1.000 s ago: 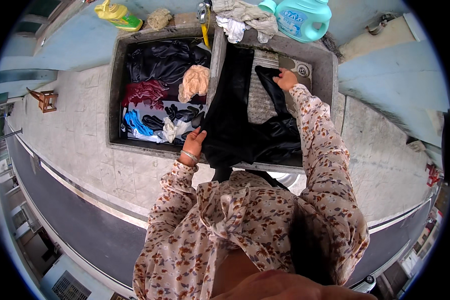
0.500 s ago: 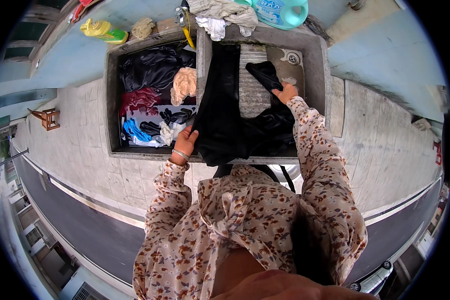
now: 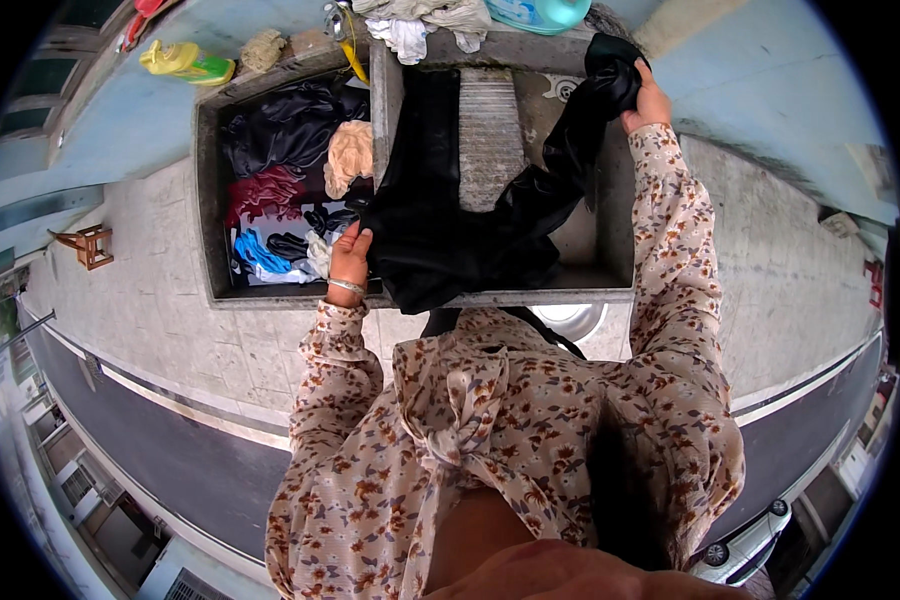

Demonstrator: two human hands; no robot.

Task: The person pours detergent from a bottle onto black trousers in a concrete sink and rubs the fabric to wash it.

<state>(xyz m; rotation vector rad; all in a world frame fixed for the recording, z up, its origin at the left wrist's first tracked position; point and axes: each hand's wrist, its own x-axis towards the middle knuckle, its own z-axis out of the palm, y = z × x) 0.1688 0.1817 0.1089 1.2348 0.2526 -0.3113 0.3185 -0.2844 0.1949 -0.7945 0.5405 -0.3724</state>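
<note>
Our left hand (image 3: 348, 258) and right hand (image 3: 652, 98) both grip the black pants (image 3: 425, 220), mostly inside the stone sink (image 3: 590, 297). One long leg points straight away; the other slants far and right.

Pale blue wall (image 3: 770, 100), light paving (image 3: 155, 240), small wooden chair (image 3: 94, 248), grey road (image 3: 170, 430), pale car (image 3: 752, 545), daylight

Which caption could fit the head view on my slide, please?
Left hand and right hand hold a black garment over a concrete sink.
</note>
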